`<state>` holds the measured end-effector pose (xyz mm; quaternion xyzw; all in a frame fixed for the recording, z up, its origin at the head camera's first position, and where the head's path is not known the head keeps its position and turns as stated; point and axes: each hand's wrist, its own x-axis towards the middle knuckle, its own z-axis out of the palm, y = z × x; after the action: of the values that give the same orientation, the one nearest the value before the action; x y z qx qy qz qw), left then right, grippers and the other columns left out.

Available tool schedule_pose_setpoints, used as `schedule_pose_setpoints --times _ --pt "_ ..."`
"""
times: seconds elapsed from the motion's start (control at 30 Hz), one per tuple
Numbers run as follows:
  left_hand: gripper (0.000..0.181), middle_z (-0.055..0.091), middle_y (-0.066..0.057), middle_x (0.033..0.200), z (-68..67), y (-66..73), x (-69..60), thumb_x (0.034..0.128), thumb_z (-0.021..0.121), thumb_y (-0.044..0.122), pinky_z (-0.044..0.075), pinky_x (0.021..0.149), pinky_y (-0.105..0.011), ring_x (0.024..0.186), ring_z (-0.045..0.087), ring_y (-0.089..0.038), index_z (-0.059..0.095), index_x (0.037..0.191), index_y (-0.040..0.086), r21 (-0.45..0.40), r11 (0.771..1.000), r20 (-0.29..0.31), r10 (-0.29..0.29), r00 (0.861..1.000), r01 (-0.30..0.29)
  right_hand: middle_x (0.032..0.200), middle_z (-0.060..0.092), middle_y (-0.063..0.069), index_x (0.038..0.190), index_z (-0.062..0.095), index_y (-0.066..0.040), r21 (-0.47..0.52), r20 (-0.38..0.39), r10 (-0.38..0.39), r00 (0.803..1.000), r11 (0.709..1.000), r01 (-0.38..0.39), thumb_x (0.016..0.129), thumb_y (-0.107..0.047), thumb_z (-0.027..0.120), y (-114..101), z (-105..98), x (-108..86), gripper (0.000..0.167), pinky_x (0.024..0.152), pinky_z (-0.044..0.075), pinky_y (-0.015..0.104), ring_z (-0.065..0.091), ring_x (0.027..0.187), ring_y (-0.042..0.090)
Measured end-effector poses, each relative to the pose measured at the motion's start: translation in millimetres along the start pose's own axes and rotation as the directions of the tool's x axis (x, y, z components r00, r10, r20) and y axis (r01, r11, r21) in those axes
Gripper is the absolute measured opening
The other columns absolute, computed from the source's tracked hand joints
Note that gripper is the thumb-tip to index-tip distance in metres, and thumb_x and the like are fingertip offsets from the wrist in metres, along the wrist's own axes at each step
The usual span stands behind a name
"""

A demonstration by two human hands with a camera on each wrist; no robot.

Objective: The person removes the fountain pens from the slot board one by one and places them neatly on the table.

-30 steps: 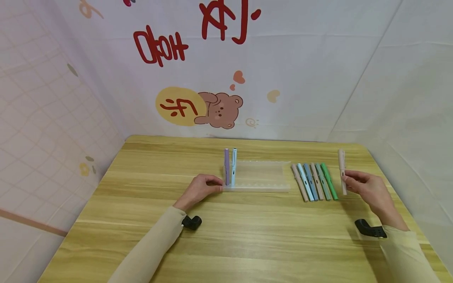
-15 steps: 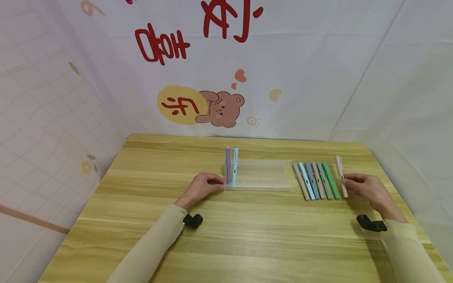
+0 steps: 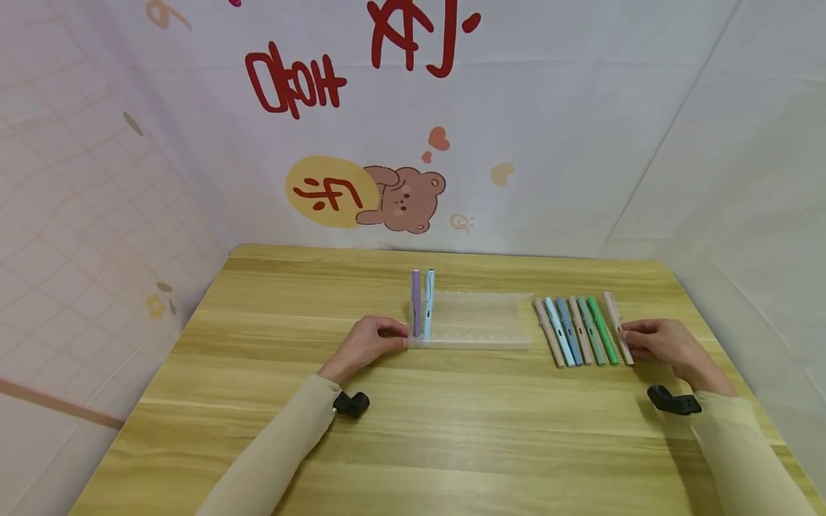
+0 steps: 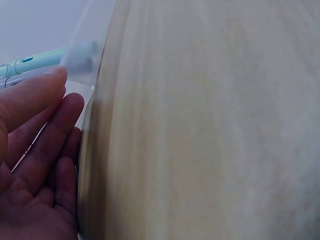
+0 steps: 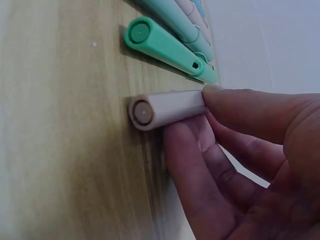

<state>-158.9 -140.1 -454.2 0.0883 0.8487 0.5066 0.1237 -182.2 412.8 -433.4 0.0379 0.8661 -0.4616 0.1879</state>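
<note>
My right hand (image 3: 665, 347) pinches a pale pink fountain pen (image 3: 617, 330) between thumb and fingers. That pen lies low at the tabletop, right of the green pen (image 3: 603, 331); in the right wrist view its round end (image 5: 143, 113) faces the camera. My left hand (image 3: 369, 345) grips the left front corner of a clear plastic pen rack (image 3: 480, 342), thumb at the front. A purple pen (image 3: 416, 304) and a light blue pen (image 3: 429, 308) stand upright in the rack's left end. Part of the left fingers is hidden behind the rack in the head view.
A row of several capped pens, among them a light blue pen (image 3: 558, 333), lies side by side between the rack and my right hand. The wooden table (image 3: 452, 430) meets a printed cloth wall (image 3: 548, 143) at the back.
My right hand has lowered the pale pink pen from a raised, near-upright pose to the tabletop at the right of the row. The left hand and the rack stay in place.
</note>
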Motion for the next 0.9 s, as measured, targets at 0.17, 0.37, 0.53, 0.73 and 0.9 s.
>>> schedule_pose_setpoints --times 0.17,0.37,0.53,0.73,0.9 --pt "0.014 0.075 0.000 0.110 0.9 0.6 0.4 0.0931 0.079 0.016 0.048 0.099 -0.043 0.104 0.063 -0.016 0.081 0.106 0.012 -0.008 1.000 0.000 0.001 1.000 -0.001 0.107 0.073 0.009 0.139 0.043 0.026 0.001 0.017 -0.005 1.000 1.000 0.005 0.108 -0.016 0.058 0.5 -1.8 1.1 0.054 0.077 0.061 0.031 0.072 0.085 0.006" --pt "0.014 0.075 0.000 0.111 1.4 0.8 0.3 0.0929 0.079 0.016 0.048 0.100 -0.043 0.106 0.063 -0.017 0.081 0.106 0.012 -0.007 1.000 0.001 0.011 1.000 -0.011 0.106 0.074 0.009 0.139 0.043 0.026 0.023 0.031 0.003 1.000 1.000 -0.004 0.107 -0.015 0.059 0.8 -1.6 0.8 0.054 0.077 0.061 0.031 0.072 0.086 0.007" --pt "0.014 0.076 0.000 0.110 1.0 -0.6 -0.7 0.0925 0.079 0.016 0.048 0.100 -0.044 0.106 0.064 -0.018 0.081 0.106 0.012 -0.002 1.000 -0.002 0.019 1.000 -0.019 0.105 0.074 0.007 0.138 0.046 0.025 0.039 0.026 0.010 1.000 0.999 -0.011 0.106 -0.017 0.061 -0.4 2.0 -1.4 0.054 0.078 0.061 0.031 0.073 0.087 0.008" --pt "0.014 0.075 0.001 0.110 0.7 -0.7 0.4 0.0929 0.079 0.017 0.048 0.098 -0.042 0.104 0.062 -0.016 0.081 0.106 0.013 0.004 1.000 0.003 0.012 1.000 -0.012 0.104 0.074 0.006 0.136 0.049 0.024 0.032 0.005 0.010 1.000 0.999 -0.010 0.105 -0.016 0.062 -2.1 3.6 -1.4 0.052 0.077 0.061 0.030 0.072 0.086 0.007" --pt "0.014 0.075 0.001 0.110 0.8 -0.5 1.1 0.0927 0.080 0.017 0.048 0.097 -0.041 0.103 0.062 -0.016 0.081 0.106 0.013 0.005 1.000 0.001 0.003 1.000 -0.003 0.107 0.074 0.009 0.135 0.051 0.023 0.014 -0.004 0.004 1.000 1.000 -0.004 0.106 -0.019 0.062 -0.5 3.9 -1.0 0.052 0.077 0.060 0.030 0.072 0.087 0.007"
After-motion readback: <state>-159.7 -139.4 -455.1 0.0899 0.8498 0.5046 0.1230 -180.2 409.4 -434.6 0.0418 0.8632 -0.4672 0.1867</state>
